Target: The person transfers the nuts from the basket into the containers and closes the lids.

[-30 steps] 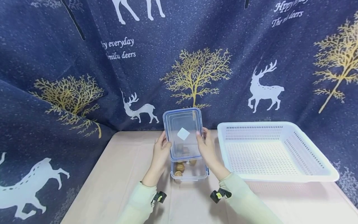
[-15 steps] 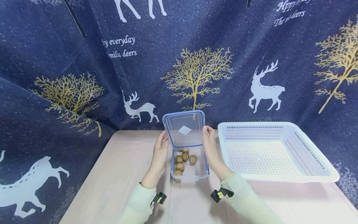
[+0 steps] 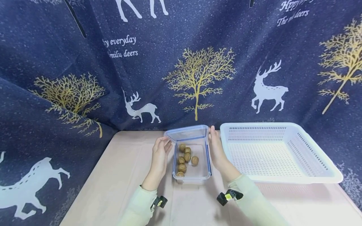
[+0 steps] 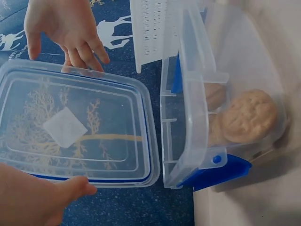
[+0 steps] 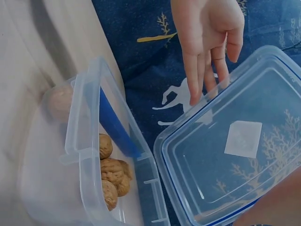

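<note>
A clear plastic food box with blue side clips stands in the middle of the table. Several walnuts lie in it, mostly along its left side. Its clear lid, with a blue seal and a white square label, leans back from the far edge. My left hand is at the lid's left edge, its fingers nearly straight and touching it. At the opposite edge is my right hand, fingers loosely extended with the thumb apart, as the left wrist view also shows.
A white perforated plastic basket stands at the right of the table. A dark blue cloth with printed deer and trees hangs behind the table and along its left side.
The lid, earlier raised over the box's far part, has swung backward and now tilts away at the far edge. More walnuts show. My hands have loosened from its edges.
</note>
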Demonstrator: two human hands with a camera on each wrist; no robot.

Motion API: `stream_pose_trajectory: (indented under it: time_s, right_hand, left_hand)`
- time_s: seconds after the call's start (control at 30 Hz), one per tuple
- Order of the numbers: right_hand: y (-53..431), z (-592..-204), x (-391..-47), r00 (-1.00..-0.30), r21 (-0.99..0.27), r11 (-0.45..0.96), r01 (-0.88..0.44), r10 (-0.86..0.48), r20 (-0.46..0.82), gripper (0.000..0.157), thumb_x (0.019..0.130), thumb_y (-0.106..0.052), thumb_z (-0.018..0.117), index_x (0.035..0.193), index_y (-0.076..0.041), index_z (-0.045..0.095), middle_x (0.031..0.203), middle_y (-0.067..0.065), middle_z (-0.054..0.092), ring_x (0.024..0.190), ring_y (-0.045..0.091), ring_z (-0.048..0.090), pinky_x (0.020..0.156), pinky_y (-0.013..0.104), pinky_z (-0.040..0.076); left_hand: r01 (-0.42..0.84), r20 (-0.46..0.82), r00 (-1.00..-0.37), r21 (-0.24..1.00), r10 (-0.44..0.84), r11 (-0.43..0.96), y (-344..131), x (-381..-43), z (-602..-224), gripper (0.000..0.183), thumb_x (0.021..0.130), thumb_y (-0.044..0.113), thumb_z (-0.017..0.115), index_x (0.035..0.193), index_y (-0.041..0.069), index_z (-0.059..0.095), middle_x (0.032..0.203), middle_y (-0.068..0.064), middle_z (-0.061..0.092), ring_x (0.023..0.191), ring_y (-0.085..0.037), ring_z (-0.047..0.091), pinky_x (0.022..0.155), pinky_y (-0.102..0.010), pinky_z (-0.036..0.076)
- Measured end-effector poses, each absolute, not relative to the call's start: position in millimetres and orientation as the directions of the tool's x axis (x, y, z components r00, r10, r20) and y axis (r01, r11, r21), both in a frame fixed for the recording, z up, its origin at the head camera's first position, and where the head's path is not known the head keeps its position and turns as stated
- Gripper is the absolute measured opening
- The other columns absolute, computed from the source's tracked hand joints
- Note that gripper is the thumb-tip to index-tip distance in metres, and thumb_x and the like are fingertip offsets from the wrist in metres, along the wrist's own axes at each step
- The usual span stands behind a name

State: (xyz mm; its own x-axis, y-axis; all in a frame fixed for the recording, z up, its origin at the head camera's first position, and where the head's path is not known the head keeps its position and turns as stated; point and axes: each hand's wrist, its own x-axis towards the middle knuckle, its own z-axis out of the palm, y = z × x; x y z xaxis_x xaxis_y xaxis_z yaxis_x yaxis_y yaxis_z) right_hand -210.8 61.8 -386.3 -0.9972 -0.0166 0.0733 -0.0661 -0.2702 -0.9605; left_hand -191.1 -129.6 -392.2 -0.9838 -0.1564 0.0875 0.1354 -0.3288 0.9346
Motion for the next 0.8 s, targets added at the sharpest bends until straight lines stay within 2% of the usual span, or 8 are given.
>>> stream_pose_trajectory:
  time_s: [0.1,0.17,0.27,0.37,0.43,0.5,0.6,0.8]
  right_hand:
    - [64,-386,-210,-0.999,-0.961,-0.278,-0.008,-0.049,0.023,0.065,0.102,-0.041,0.031,0.147,0.001,0.01,0.158,0.018,0.005,0.148,0.03,0.002,0.121,0.04,0.0]
    - [65,-387,-210,-0.998,-0.957,-0.289,0.007,-0.059,0.01,0.063,0.101,-0.035,0.034,0.145,0.003,0.01,0.156,0.018,0.004,0.147,0.029,0.002,0.121,0.04,-0.001]
    - [66,-388,-208,-0.998,-0.946,-0.323,0.002,-0.054,0.017,0.043,0.099,-0.024,0.035,0.134,-0.001,0.029,0.144,0.011,0.027,0.141,0.024,0.021,0.121,0.038,0.005]
    - [66,-390,-206,-0.998,-0.941,-0.338,-0.003,-0.056,0.023,0.033,0.097,-0.015,0.035,0.126,-0.001,0.038,0.133,0.009,0.037,0.132,0.023,0.03,0.119,0.039,0.012]
    - [67,-392,-205,-0.997,-0.942,-0.335,0.004,-0.077,0.023,0.038,0.096,-0.011,0.034,0.131,0.004,0.034,0.138,0.014,0.037,0.134,0.026,0.029,0.119,0.041,0.013]
    - [67,-394,-205,-0.994,-0.945,-0.326,0.005,-0.1,0.03,0.048,0.095,-0.008,0.032,0.14,0.008,0.027,0.149,0.02,0.027,0.141,0.031,0.02,0.12,0.043,0.011]
    - [68,-397,-204,-0.992,-0.954,-0.3,0.014,-0.125,0.025,0.055,0.093,-0.004,0.032,0.145,0.009,0.021,0.155,0.022,0.021,0.145,0.033,0.014,0.12,0.045,0.01]
    - [65,-402,-201,-0.997,-0.994,-0.105,0.015,-0.07,-0.008,0.063,0.092,-0.002,0.04,0.15,0.006,0.017,0.158,0.024,0.012,0.145,0.037,0.01,0.12,0.047,0.012]
  left_hand:
    - [0.11,0.057,-0.985,0.937,-0.166,-0.332,-129,-191,-392,0.018,0.103,0.008,0.027,0.102,-0.004,0.041,0.113,-0.013,0.044,0.119,-0.032,0.048,0.112,-0.041,0.037]
    - [0.102,0.053,-0.985,0.944,-0.162,-0.315,-130,-191,-392,0.018,0.104,0.011,0.028,0.098,0.0,0.041,0.115,-0.014,0.045,0.12,-0.03,0.049,0.111,-0.039,0.038]
    - [0.088,0.045,-0.988,0.951,-0.148,-0.298,-130,-190,-393,0.018,0.104,0.013,0.031,0.099,0.0,0.042,0.126,-0.021,0.045,0.126,-0.031,0.047,0.113,-0.039,0.035]
    - [0.088,0.05,-0.989,0.953,-0.137,-0.29,-132,-189,-396,0.018,0.102,0.01,0.035,0.106,-0.006,0.043,0.138,-0.029,0.04,0.134,-0.036,0.039,0.115,-0.04,0.031]
    - [0.092,0.055,-0.989,0.954,-0.135,-0.286,-132,-189,-397,0.02,0.1,0.008,0.039,0.111,-0.008,0.042,0.139,-0.03,0.039,0.135,-0.036,0.038,0.115,-0.038,0.031]
    - [0.099,0.064,-0.989,0.957,-0.134,-0.273,-132,-189,-399,0.022,0.098,0.005,0.042,0.114,-0.01,0.041,0.14,-0.03,0.039,0.135,-0.037,0.037,0.115,-0.038,0.031]
    - [0.1,0.067,-0.988,0.962,-0.137,-0.255,-132,-189,-401,0.028,0.095,0.001,0.044,0.12,-0.011,0.041,0.14,-0.028,0.039,0.134,-0.036,0.037,0.114,-0.039,0.033]
    - [0.091,0.081,-0.994,0.986,-0.07,-0.143,-130,-189,-404,0.049,0.093,-0.005,0.037,0.142,-0.008,0.033,0.151,-0.024,0.03,0.142,-0.035,0.025,0.118,-0.043,0.022]
